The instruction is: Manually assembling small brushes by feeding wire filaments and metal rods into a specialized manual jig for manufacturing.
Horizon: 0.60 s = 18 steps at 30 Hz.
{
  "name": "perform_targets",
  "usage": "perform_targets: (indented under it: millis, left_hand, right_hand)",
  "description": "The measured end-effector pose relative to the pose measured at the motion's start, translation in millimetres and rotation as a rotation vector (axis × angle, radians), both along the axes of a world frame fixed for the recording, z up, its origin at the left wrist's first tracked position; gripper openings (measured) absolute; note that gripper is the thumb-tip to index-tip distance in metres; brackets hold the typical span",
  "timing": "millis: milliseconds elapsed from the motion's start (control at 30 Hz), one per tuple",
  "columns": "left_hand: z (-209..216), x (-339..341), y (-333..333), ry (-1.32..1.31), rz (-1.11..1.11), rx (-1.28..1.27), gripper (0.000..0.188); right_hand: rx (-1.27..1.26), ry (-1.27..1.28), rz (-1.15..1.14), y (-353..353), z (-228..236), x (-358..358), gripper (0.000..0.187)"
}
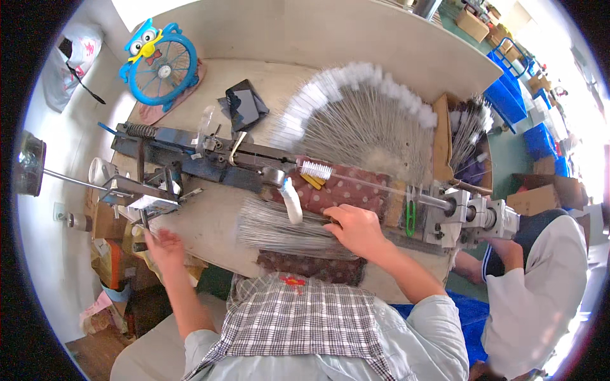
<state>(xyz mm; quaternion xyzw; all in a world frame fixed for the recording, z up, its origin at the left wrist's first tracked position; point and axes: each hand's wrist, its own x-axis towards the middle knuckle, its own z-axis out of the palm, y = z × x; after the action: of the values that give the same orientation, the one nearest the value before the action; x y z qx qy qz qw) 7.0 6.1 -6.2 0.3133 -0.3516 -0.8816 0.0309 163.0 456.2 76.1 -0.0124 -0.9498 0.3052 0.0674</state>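
My right hand (359,228) is holding its fingers bent at the right end of the wire bundle (279,230); I am not managing to tell whether it is pinching any. My left hand (167,246) is hovering by the lever (145,220), blur hiding its grip. The wires are lying on the bench (206,233), just before the machine (229,155); behind it, white-tipped brushes (375,124) are fanning out.

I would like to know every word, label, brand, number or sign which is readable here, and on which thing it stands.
No text is clearly readable.
Plastic bag, upper left: red print, too blurred.
Checked apron: small red emblem, no legible letters.
Cardboard box, right: any print is too small to read.
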Motion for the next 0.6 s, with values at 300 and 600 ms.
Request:
perform_targets:
  millis: [300,600]
  left_hand:
    - [8,-18,-25,-0.107,0.301,-0.315,0.048]
    - [45,54,187,0.035,-0.497,0.03,0.035]
  right_hand:
    - [0.061,-0.199,-0.029,20,18,5,0.018]
    - [0.154,-0.199,-0.009,29,22,15,0.017]
